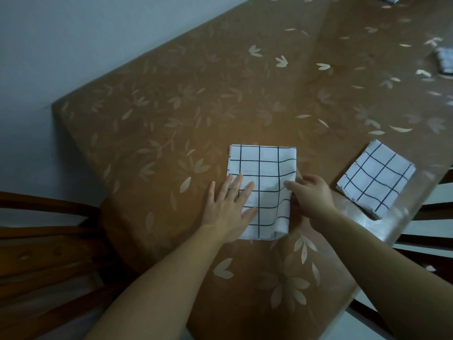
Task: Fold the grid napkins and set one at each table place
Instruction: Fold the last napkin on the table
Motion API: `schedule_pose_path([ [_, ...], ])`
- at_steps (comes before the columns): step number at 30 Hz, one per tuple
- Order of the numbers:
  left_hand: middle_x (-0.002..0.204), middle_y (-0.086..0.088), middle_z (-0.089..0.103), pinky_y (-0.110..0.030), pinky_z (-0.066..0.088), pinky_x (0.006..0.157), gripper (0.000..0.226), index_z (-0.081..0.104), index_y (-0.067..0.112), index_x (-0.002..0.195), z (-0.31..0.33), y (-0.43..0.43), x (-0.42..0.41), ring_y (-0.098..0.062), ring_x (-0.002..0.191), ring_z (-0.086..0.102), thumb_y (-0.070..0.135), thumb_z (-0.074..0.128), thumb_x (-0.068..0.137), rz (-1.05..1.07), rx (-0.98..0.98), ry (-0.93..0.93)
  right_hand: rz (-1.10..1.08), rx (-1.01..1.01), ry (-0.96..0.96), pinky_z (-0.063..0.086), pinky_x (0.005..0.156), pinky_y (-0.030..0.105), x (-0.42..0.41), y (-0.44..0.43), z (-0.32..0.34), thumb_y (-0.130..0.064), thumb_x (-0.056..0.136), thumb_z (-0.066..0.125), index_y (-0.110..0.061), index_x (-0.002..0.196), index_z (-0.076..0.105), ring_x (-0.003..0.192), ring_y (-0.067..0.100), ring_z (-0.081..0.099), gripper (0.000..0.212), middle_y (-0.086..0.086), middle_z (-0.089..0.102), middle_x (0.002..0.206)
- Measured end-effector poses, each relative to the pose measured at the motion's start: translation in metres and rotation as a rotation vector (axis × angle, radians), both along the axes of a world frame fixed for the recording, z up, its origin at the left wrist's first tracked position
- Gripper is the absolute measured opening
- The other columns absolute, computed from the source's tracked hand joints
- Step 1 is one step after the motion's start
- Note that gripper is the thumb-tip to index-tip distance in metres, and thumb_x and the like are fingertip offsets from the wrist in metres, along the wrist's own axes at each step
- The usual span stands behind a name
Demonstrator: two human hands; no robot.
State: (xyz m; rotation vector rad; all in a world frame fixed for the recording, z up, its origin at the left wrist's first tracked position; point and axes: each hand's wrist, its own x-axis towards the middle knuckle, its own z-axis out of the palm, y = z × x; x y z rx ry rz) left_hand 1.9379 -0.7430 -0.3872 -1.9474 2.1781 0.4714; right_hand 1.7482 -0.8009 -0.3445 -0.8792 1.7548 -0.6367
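Under both hands: napkin [262, 173], partly folded, on table [171, 106]. Left hand [228, 204] flat, fingers straight, pressing cloth. Right hand [311, 192] pinches napkin's right edge. Finished napkin [377, 177] lies right of right hand. Next, I think: bring edge over to left hand, match corners.

A brown tabletop [171, 106] printed with pale leaves and flowers fills most of the view, running off toward the upper right. A clear cover [411, 200] lies over it, its glassy edge catching light along the right side. Behind the far left edge stands a plain grey-blue wall [61, 40]. At the lower left is a wooden chair [44, 241] with curved rails. On the right, dark slats [436, 206] cross a pale floor [429, 227]. The light is dim and even.
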Motion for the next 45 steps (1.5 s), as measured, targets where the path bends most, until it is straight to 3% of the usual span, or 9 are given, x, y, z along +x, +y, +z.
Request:
schedule_pose_path([
  [5,0.162,0.008,-0.018,-0.050,-0.012,0.118,0.065,-0.007,0.039,0.153,0.001,-0.001,0.004,-0.012,0.147,-0.022,0.063,0.016,0.098,0.025,-0.002,0.098,0.198,-0.141,0.064,0.057,0.069,0.033,-0.001,0.005,0.012,-0.018,0.086,0.065,-0.032,0.139,0.039,0.090,0.015,0.067,0.061,0.000,0.067,0.104],
  [11,0.141,0.014,0.040,-0.035,0.036,0.107,0.058,0.035,0.029,0.147,0.033,-0.008,0.005,-0.010,0.132,0.038,0.037,0.057,0.095,0.604,-0.181,0.885,0.358,-0.317,-0.083,0.055,0.063,0.018,-0.012,0.006,0.050,-0.013,0.091,0.063,-0.036,0.112,0.061,0.087,0.008,0.069,0.031,-0.004,0.071,0.097],
  [15,0.112,0.000,0.068,-0.034,0.050,0.086,0.054,0.056,0.017,0.129,0.058,-0.022,0.006,-0.019,0.104,0.065,0.056,0.052,0.092,1.053,0.195,1.386,0.358,-0.388,-0.221,0.055,0.075,0.023,-0.022,-0.002,0.085,-0.006,0.090,0.062,-0.024,0.105,0.070,0.087,0.011,0.069,0.024,-0.004,0.072,0.089],
  [20,0.121,-0.015,0.068,-0.040,0.050,0.090,0.086,0.056,0.003,0.124,0.081,-0.024,0.002,-0.028,0.106,0.065,0.077,0.042,0.081,0.968,0.714,1.621,0.242,-0.356,-0.416,0.044,0.046,0.012,-0.030,-0.003,0.108,-0.001,0.093,0.056,-0.013,0.105,0.068,0.061,0.004,0.064,0.021,-0.004,0.071,0.078],
  [27,0.106,-0.008,0.062,-0.038,0.050,0.090,0.087,0.052,0.010,0.125,0.084,-0.015,-0.023,-0.023,0.097,0.063,0.080,0.052,0.073,0.896,0.806,1.531,0.147,-0.293,-0.659,0.049,0.080,0.042,-0.041,0.007,0.112,-0.009,0.078,0.061,-0.020,0.092,0.074,0.082,0.023,0.060,0.022,0.008,0.067,0.091],
  [31,0.104,-0.011,0.069,-0.037,0.058,0.077,0.049,0.061,0.007,0.122,0.092,-0.006,-0.033,-0.025,0.086,0.069,0.035,0.068,0.081,0.904,0.639,1.797,0.125,-0.279,-0.608,0.057,0.065,0.033,-0.049,0.013,0.112,-0.002,0.089,0.055,-0.017,0.097,0.070,0.074,0.018,0.066,0.023,0.006,0.070,0.087],
  [34,0.114,-0.017,0.070,-0.042,0.060,0.075,0.049,0.055,0.004,0.131,0.099,-0.006,-0.028,-0.029,0.092,0.071,0.012,0.070,0.085,1.004,0.398,1.728,0.148,-0.289,-0.337,0.052,0.055,0.024,-0.054,0.019,0.106,0.001,0.092,0.055,-0.017,0.092,0.070,0.067,0.016,0.063,0.023,0.005,0.066,0.083],
  [40,0.130,-0.014,0.062,-0.060,0.052,0.090,0.083,0.040,0.017,0.145,0.118,-0.007,-0.004,-0.034,0.108,0.066,0.025,0.082,0.074,1.074,0.267,1.742,0.185,-0.244,-0.269,0.053,0.074,0.034,-0.050,0.032,0.106,-0.002,0.091,0.060,-0.014,0.097,0.070,0.088,0.025,0.064,0.017,0.010,0.066,0.095],
  [45,0.133,-0.002,0.050,-0.051,0.046,0.102,0.073,0.040,0.029,0.145,0.124,0.005,-0.001,-0.028,0.118,0.056,0.010,0.074,0.082,0.917,0.138,1.478,0.165,-0.262,-0.247,0.053,0.071,0.030,-0.039,0.040,0.112,-0.002,0.091,0.061,-0.015,0.099,0.068,0.088,0.024,0.065,0.017,0.010,0.069,0.097],
])
